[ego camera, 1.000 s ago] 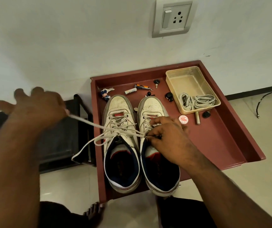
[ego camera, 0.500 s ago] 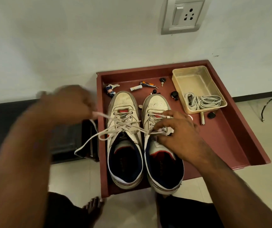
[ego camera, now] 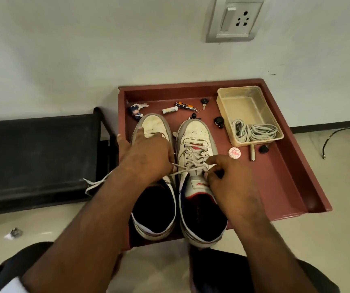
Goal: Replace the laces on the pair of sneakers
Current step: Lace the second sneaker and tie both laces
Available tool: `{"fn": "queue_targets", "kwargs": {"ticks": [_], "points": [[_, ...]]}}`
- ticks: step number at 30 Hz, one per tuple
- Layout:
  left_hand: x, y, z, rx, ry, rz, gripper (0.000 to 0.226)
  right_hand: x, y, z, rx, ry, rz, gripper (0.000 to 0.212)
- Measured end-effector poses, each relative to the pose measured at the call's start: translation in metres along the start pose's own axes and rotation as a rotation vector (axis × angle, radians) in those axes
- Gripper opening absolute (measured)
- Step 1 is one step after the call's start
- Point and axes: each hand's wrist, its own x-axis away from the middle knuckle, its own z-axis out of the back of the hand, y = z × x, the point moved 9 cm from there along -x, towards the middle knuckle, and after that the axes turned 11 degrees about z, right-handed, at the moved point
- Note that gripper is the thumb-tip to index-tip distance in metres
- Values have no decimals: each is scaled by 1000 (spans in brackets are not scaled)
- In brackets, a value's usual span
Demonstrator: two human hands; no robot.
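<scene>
Two worn white sneakers stand side by side on a red-brown tray [ego camera: 286, 182], toes toward the wall. My left hand [ego camera: 146, 157] lies over the left sneaker [ego camera: 153, 127] and holds the white lace [ego camera: 182, 169], which runs from under it to the right sneaker's upper eyelets. The lace's loose end [ego camera: 95, 182] trails off the tray's left side. My right hand [ego camera: 229, 182] pinches the lace at the top eyelets of the right sneaker [ego camera: 197, 132], by the tongue. The left sneaker's lacing is hidden under my hand.
A clear plastic container [ego camera: 243, 102] at the tray's back right holds coiled grey-white laces [ego camera: 254, 132]. Small items lie behind the shoes: a battery [ego camera: 169, 111], a nail clipper [ego camera: 185, 106], a key [ego camera: 204, 102], a round tin [ego camera: 234, 152]. A black bench [ego camera: 38, 157] stands on the left.
My left hand, which had pulled the lace out far to the left, has come back in over the left sneaker. The lace now hangs slacker. My right hand stays at the right sneaker's eyelets.
</scene>
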Motion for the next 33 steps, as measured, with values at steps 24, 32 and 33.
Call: {"fn": "queue_targets", "kwargs": {"ticks": [24, 32, 33], "points": [[44, 41, 63, 1095, -376, -534, 11, -18, 11, 14, -302, 76, 13, 14], [38, 38, 67, 1162, -308, -582, 29, -10, -44, 8, -552, -16, 343, 17], [39, 39, 66, 1155, -321, -583, 29, -10, -50, 9, -541, -2, 377, 12]]}}
